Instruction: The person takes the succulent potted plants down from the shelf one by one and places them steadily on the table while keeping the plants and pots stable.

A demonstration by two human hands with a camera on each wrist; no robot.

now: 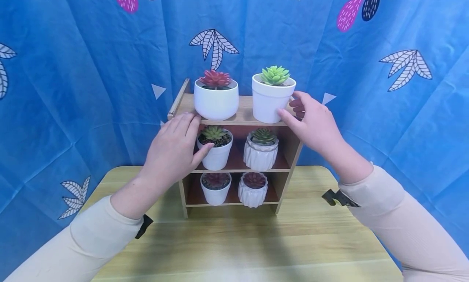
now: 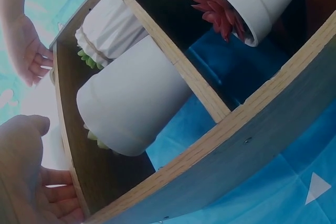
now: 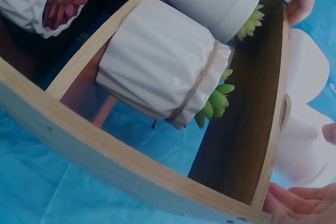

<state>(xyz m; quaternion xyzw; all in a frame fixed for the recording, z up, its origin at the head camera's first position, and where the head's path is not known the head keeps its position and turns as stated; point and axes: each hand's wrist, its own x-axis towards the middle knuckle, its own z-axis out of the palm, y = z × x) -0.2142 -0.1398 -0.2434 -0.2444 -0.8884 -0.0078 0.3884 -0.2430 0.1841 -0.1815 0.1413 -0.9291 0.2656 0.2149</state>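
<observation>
In the head view, a small wooden shelf unit holds potted succulents on three levels. On its top stand a round white pot with a red succulent and a taper-sided white pot with a bright green succulent. My left hand lies with extended fingers at the top board's left front, beside the round pot; its thumb points towards the middle level. At the taper-sided pot's right, my right hand has its thumb at the pot's front and its loosely bent fingers apart from the thumb.
The middle level bears a plain white pot and a ribbed white pot with green succulents. Below are two white pots with dark red succulents. A wooden table carries the unit; a blue patterned curtain hangs behind.
</observation>
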